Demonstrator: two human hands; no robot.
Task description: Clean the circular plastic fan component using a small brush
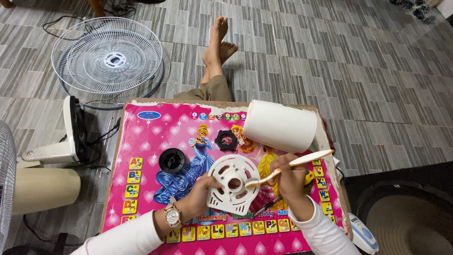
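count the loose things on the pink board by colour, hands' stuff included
white: 2, the round plastic disc in the left hand and the paper roll
black: 2, the ring cap and the lobed nut
cream: 1, the toothbrush in the right hand
total: 5

bright, even light; sharp, slight edge warping.
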